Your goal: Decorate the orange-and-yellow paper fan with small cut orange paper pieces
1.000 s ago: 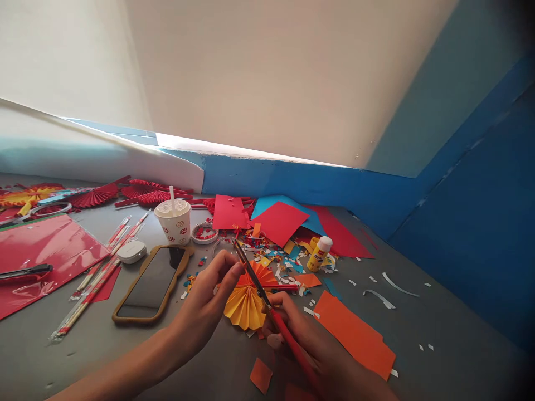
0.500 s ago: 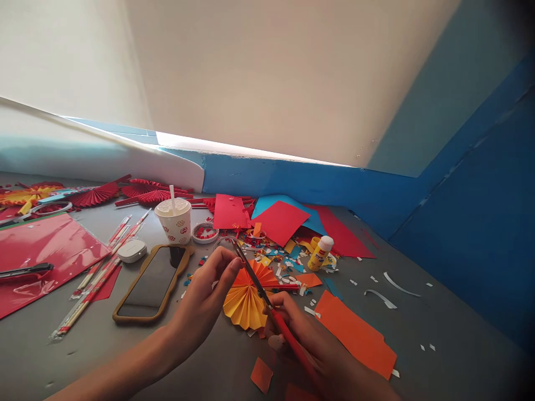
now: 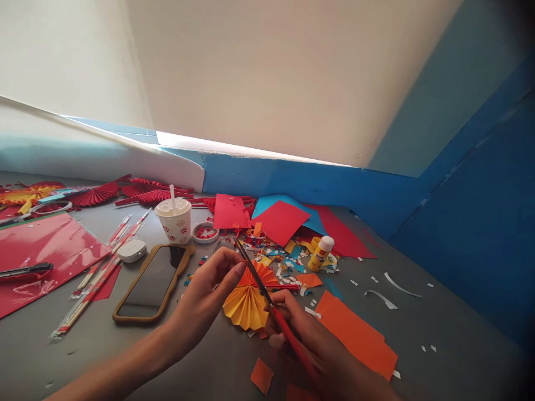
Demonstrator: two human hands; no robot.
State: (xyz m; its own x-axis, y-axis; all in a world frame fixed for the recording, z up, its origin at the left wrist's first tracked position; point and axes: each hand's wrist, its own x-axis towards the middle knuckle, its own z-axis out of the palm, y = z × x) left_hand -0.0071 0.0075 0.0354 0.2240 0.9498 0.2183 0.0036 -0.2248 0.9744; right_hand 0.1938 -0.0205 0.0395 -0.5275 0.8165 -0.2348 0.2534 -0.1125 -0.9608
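Head view: the left hand [image 3: 200,301], fingers pressed together, pinches near the tips of the red-handled scissors [image 3: 288,328]; the right hand's [image 3: 301,334] curled fingers grip the handle, above a yellow-orange paper fan [image 3: 244,306] on the gray table [image 3: 418,323]. A phone [image 3: 150,284] lies left, orange paper [image 3: 355,334] right; beyond stands a lidded paper cup [image 3: 173,223], contents hidden.

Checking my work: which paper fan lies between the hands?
The yellow-and-orange pleated fan, below the red-handled scissors in the right hand; the other fans, upper left, are mostly red.
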